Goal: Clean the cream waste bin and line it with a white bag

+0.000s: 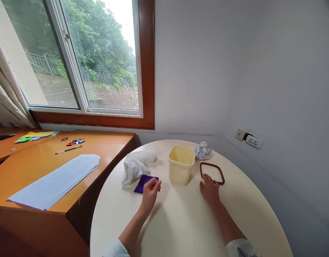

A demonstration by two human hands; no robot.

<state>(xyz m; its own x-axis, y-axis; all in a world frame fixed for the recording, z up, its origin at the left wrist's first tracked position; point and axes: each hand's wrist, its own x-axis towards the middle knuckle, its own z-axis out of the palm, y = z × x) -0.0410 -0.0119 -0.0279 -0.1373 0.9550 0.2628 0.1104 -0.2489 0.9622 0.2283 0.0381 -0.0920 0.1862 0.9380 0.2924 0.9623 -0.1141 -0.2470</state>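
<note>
My left hand (pixel 151 189) is raised over the white round table, its fingers curled together; I see nothing in them. Just behind it lies a flat purple cloth (pixel 140 185), partly covered by the hand. On the right, my right hand (pixel 210 189) rests its spread fingers at the near edge of a brown rounded-square ring (pixel 222 175), which lies flat; that edge is partly hidden under the fingertips. Between the hands and a little farther back stands a pale yellow, open-topped plastic tub (pixel 179 175), upright.
Crumpled clear plastic bags (pixel 134 167) lie at the table's left. A knotted plastic bag (pixel 203 152) sits behind the tub. An orange desk (pixel 111 142) adjoins on the left, with paper sheets (pixel 57 184), a pen (pixel 68 150) and keys (pixel 76 141). Wall sockets (pixel 253 141) are at right.
</note>
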